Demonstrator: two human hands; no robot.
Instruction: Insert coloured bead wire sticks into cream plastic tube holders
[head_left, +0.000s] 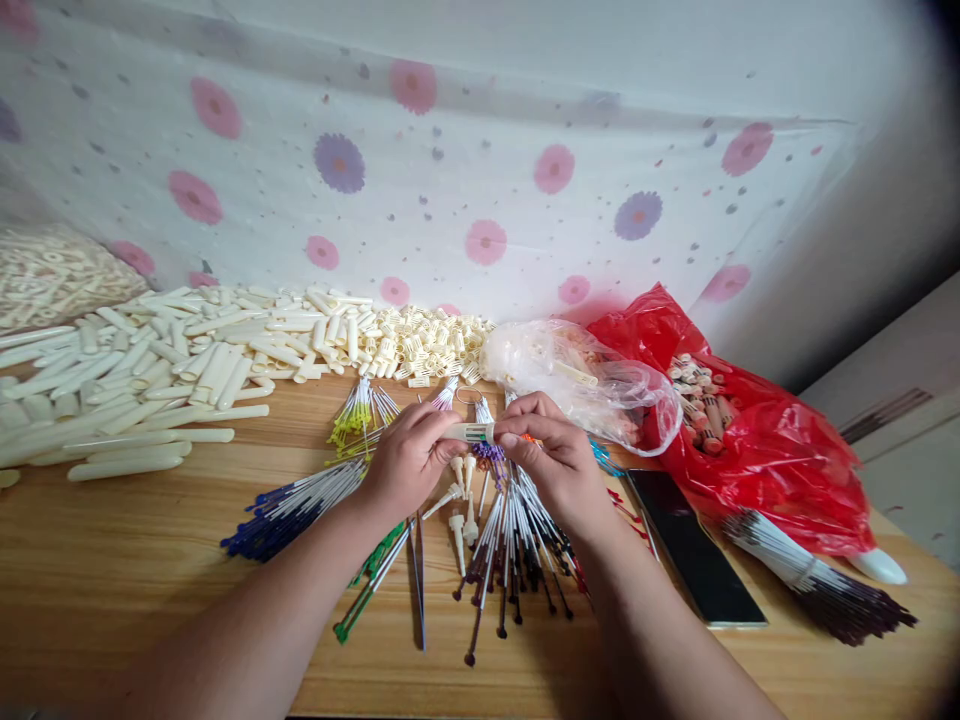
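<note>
Level in front of me is a cream multicolour pen body, with coloured strips showing in its slots. My left hand is closed around its left end, and my right hand pinches the right end between thumb and fingers. Below the hands lie several cream cone-shaped pieces. White pen refills are fanned out by colour around them: blue-ended ones and green-ended ones to the left, dark-ended ones near my right wrist. A pair of tweezers points towards me between the forearms.
Long cream pen barrels are heaped at the left, beside short slotted sleeves. A clear plastic bag and a red bag of parts stand at the back right. Nearer are a black flat slab and a tied refill bundle.
</note>
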